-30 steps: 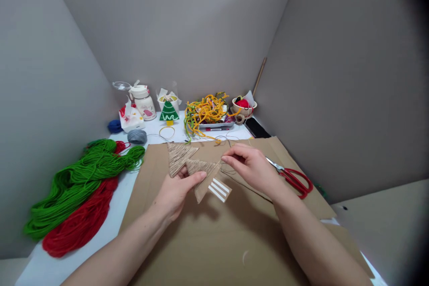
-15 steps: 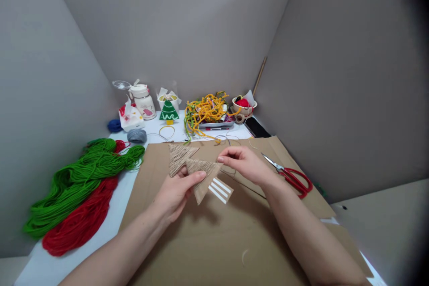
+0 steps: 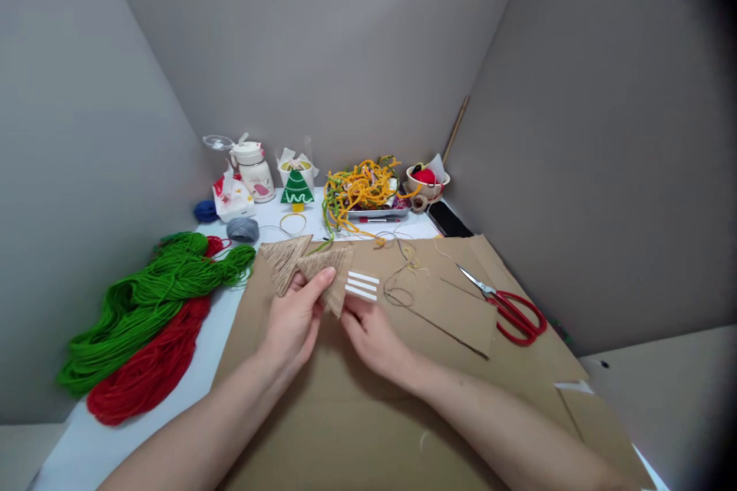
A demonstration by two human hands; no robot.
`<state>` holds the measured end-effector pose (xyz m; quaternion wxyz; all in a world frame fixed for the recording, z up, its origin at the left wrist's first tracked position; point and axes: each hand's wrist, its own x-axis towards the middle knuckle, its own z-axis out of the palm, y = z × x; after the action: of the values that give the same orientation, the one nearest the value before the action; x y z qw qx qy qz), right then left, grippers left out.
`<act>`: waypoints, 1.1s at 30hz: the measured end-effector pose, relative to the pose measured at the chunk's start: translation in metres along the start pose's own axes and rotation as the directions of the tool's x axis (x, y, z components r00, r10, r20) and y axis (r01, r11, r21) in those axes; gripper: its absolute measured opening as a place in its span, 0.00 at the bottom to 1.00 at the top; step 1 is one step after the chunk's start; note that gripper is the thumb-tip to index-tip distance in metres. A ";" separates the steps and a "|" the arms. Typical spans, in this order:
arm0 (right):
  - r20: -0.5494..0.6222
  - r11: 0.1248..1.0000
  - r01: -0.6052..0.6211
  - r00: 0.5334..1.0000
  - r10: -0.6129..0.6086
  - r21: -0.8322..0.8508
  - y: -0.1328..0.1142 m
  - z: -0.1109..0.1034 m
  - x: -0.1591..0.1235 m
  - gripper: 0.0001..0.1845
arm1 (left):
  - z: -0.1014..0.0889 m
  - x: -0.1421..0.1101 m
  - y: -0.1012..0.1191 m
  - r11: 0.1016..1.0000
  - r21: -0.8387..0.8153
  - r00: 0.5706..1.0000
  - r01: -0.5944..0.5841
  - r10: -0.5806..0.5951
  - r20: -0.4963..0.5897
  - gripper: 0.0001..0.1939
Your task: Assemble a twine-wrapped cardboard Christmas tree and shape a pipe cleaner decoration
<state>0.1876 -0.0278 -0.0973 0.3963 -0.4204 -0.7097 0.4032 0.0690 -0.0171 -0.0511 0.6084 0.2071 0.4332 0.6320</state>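
My left hand [image 3: 293,322] grips a twine-wrapped cardboard triangle piece [image 3: 322,265], thumb on top of it. White strips [image 3: 362,285] show on the bare end of that piece. My right hand [image 3: 371,334] has come under the same piece and pinches its bare end just below the white strips. A loose length of brown twine [image 3: 400,293] lies curled on the cardboard sheet [image 3: 403,399] to the right of both hands.
Red-handled scissors [image 3: 507,307] lie at the right on the cardboard. Green yarn [image 3: 155,291] and red yarn [image 3: 147,372] lie left. At the back stand a white bottle [image 3: 256,173], a green felt tree [image 3: 297,189], a tray of coloured yarn scraps [image 3: 362,192], a bowl [image 3: 427,180].
My right hand let go of the twine and moved left and down to the piece's bare end. The piece shifted left, and the twine now lies loose on the cardboard.
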 end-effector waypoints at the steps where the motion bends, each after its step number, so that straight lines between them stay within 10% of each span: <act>1: 0.020 0.997 0.012 1.000 -0.010 -0.076 -0.001 0.005 -0.005 0.12 | 0.000 0.001 -0.001 1.000 0.001 1.000 -0.016 0.016 0.008 0.22; 12: 0.207 0.835 0.143 0.978 -0.036 -0.531 -0.026 0.005 -0.022 0.12 | -0.003 0.002 -0.018 0.977 0.114 0.983 -0.178 0.172 0.058 0.23; 33: -0.080 0.911 0.133 0.981 -0.177 -0.390 -0.027 -0.076 0.016 0.08 | -0.002 0.002 -0.005 0.976 0.214 0.978 -0.030 -0.016 0.206 0.29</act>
<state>0.2434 -0.0038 -0.0416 0.3767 -0.4543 -0.7822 0.1995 0.0705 -0.0161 -0.0570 0.6217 0.3381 0.4330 0.5583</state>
